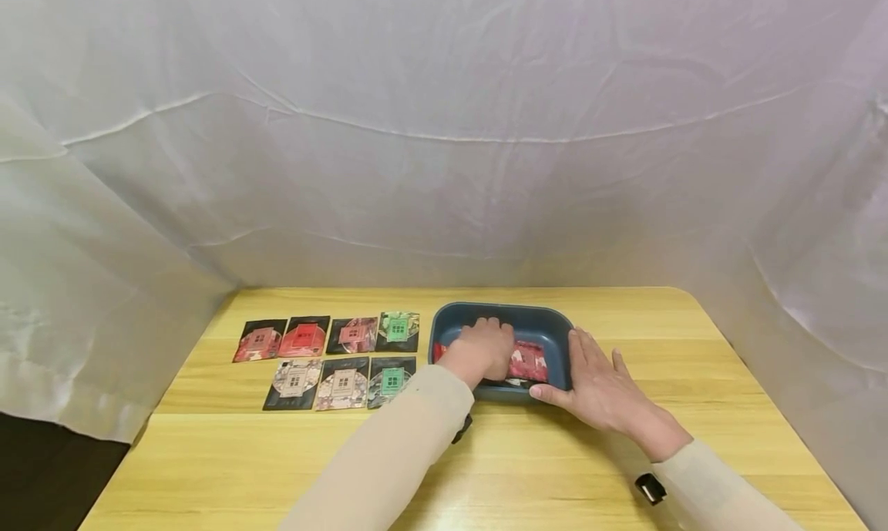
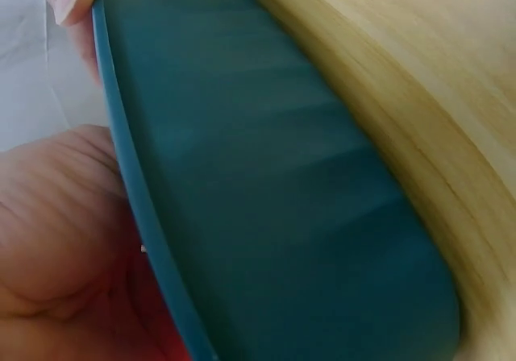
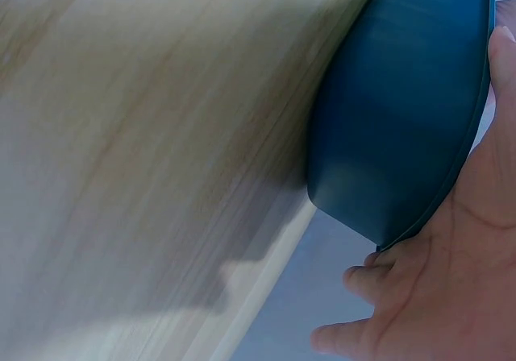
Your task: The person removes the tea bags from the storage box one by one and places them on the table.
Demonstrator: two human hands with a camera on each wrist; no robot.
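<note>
A dark blue plastic bin (image 1: 501, 309) sits on the table, with several packets inside; a red and dark packet (image 1: 529, 360) shows beside my left hand (image 1: 486, 349). That hand reaches down into the bin, its back upward. Its fingertips are hidden, so I cannot tell whether they hold a packet. In the left wrist view the palm (image 2: 56, 224) is behind the bin's wall (image 2: 250, 176), close to something red. My right hand (image 1: 602, 388) rests against the bin's right end, thumb near the front rim and fingers extended; the right wrist view shows its palm (image 3: 451, 280) touching the rim.
Left of the bin, several flat packets lie in two rows on the wooden table (image 1: 555, 469), among them a red packet (image 1: 304, 336), a green-labelled packet (image 1: 398, 331) and a pale-labelled packet (image 1: 293, 383). White cloth (image 1: 444, 207) hangs behind and at both sides.
</note>
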